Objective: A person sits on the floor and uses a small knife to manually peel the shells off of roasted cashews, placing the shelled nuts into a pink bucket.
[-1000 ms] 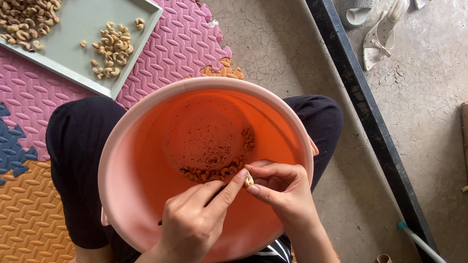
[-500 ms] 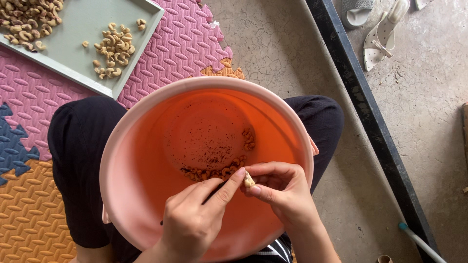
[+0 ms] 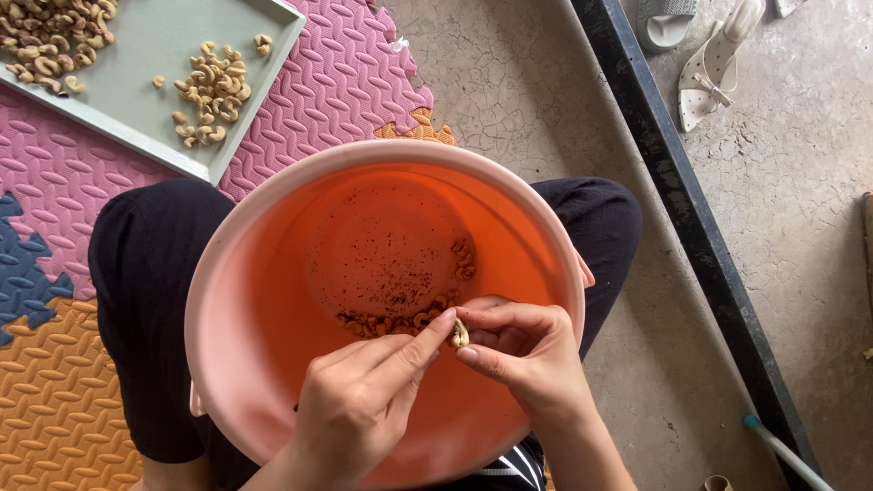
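- While the person sits on pink, orange and blue foam mats (image 3: 327,91) beside cracked concrete floor (image 3: 509,82), a pink basin (image 3: 264,364) rests between the knees.
- Far left, a grey tray (image 3: 145,45) holds peeled cashews (image 3: 207,91).
- Right hand (image 3: 527,364) pinches one cashew kernel (image 3: 460,335) over the basin; left hand (image 3: 359,418), fingers curled, scrapes it with a forefinger.
- Peeling seems underway; finishing likely needs careful fingertip pressure.

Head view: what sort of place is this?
Likely an informal floor-level workspace for shelling cashews by hand: foam floor mats on cracked concrete, a tray of nuts, a pink basin on the lap.
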